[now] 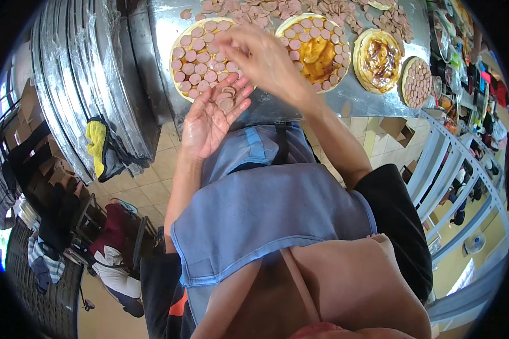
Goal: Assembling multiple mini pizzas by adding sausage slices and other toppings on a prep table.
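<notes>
My left hand [202,129] lies palm up at the table's near edge, cupping a few round sausage slices [227,101]. Just above it, my right hand [266,65] reaches across the leftmost pizza base [193,59], its fingers bent together; whatever they pinch is hidden. Sausage slices cover most of what shows of that base. On the pizza base to its right [316,53], slices ring a middle of bare brown sauce. Farther right are a sauced stack of bases [373,59] and a base closely covered with slices [417,83].
Loose sausage slices [268,8] are heaped along the far side of the metal table [345,105]. Plastic-wrapped metal racks [68,85] stand at left, with a yellow and grey cloth [99,148]. At right are a metal railing [444,169] and a cardboard box [397,131]. Another person [114,257] is lower left.
</notes>
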`<move>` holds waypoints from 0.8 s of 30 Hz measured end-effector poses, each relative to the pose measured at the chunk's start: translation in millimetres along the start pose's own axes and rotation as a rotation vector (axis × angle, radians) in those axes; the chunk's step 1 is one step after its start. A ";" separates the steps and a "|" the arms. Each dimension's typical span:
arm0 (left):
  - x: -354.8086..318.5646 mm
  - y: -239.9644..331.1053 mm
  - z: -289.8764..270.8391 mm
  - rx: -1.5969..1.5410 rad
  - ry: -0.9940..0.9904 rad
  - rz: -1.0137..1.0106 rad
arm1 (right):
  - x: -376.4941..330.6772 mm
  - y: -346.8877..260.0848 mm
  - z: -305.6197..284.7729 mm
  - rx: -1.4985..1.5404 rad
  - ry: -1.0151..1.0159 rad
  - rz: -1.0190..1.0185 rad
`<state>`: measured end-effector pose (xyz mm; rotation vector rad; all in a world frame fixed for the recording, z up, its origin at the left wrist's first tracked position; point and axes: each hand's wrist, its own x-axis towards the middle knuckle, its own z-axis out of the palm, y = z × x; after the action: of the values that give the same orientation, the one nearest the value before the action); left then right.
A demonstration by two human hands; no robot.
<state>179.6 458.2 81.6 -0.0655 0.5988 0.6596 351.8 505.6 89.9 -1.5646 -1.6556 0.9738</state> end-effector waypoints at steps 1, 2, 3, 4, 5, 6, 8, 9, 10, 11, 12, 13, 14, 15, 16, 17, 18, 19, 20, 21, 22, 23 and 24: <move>0.1 -1.1 0.6 0.014 0.037 0.011 | -18.7 -3.5 -1.8 0.046 -0.001 -0.056; 4.3 -2.7 1.7 0.031 0.064 0.009 | -38.4 -2.7 -2.0 0.081 0.010 -0.106; 7.8 -4.2 -4.7 0.036 0.056 -0.008 | -55.0 -5.2 -1.3 0.072 0.025 -0.096; 10.0 -4.5 -14.0 -0.059 -0.061 -0.052 | -69.7 -8.7 -0.4 0.020 -0.006 -0.107; 12.4 -6.4 -21.5 -0.156 -0.176 -0.097 | -80.8 -10.2 -0.3 -0.031 -0.037 -0.117; 12.4 -6.4 -4.4 0.018 -0.026 -0.105 | -89.4 -8.5 0.4 -0.041 -0.025 -0.106; 17.1 -12.4 -1.5 0.084 -0.032 -0.141 | -100.7 -4.8 0.6 -0.114 -0.081 -0.050; 19.1 -13.8 -1.1 0.154 -0.028 -0.159 | -103.6 -3.2 -0.2 -0.118 -0.065 -0.040; 20.9 -15.2 -4.6 0.107 -0.061 -0.192 | -106.2 -2.0 -1.2 -0.059 -0.014 -0.023; 23.3 -16.9 -7.7 0.115 -0.066 -0.207 | -108.5 -1.1 -3.0 -0.001 0.037 -0.008; 24.5 -18.3 -9.5 0.141 -0.079 -0.226 | -110.8 0.0 -4.7 -0.001 0.048 0.000; 25.4 -19.6 -10.5 0.166 -0.091 -0.244 | -112.7 1.9 -7.7 0.062 0.031 0.017; 25.6 -21.1 -10.6 0.170 -0.093 -0.254 | -114.7 3.9 -10.8 0.125 0.014 0.033; 26.5 -23.5 -5.6 0.242 -0.035 -0.253 | -118.2 6.8 -14.9 0.124 0.026 0.038; 27.3 -25.4 -1.0 0.313 0.023 -0.249 | -122.0 9.8 -19.5 0.264 0.031 0.162; 28.1 -26.5 3.1 0.319 0.020 -0.256 | -125.6 13.5 -24.7 0.404 0.033 0.283; 27.8 -27.2 5.8 0.311 0.046 -0.263 | -127.5 19.2 -31.5 0.330 0.064 0.331; 27.4 -27.5 7.3 0.301 0.069 -0.272 | -129.0 28.4 -37.1 0.331 0.067 0.333; 26.6 -27.8 5.9 0.302 0.070 -0.273 | -129.9 40.4 -41.6 0.194 0.177 0.361; 26.4 -27.9 3.5 0.315 0.066 -0.269 | -131.1 52.5 -45.0 0.058 0.292 0.389; 26.0 -27.6 2.2 0.325 0.061 -0.262 | -130.8 62.6 -48.9 0.058 0.295 0.390; 25.1 -27.2 1.8 0.326 0.061 -0.263 | -130.2 72.3 -52.1 -0.040 0.317 0.405; 24.8 -27.4 1.8 0.331 0.064 -0.270 | -129.9 81.3 -53.8 -0.139 0.342 0.422</move>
<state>212.3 450.7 66.2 0.1409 0.7390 0.2924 449.1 381.3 51.7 -2.0964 -1.2026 0.7449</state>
